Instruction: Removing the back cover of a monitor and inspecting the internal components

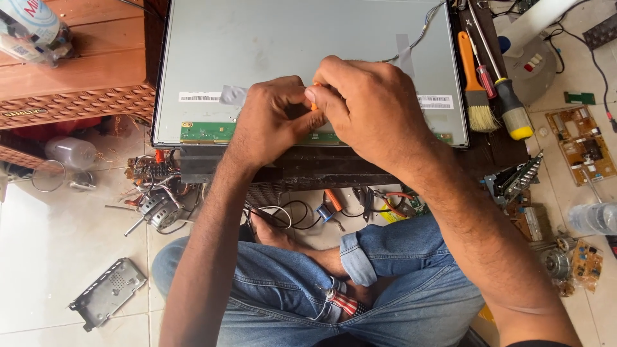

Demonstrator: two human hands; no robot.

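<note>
Both hands meet over the grey panel, left hand and right hand with fingers clamped on a small orange tool. A slip could gouge the green circuit strip at seven o'clock.

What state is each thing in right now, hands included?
left hand: closed, pinching the small orange tool
right hand: closed over the same tool
small orange tool: mostly hidden between the hands
flat panel: lying back-side up, green circuit strip exposed along its near edge
paintbrush: lying unused beside the panel
yellow-tipped screwdriver: lying unused
plastic bottle: lying on its side on the floor
</note>
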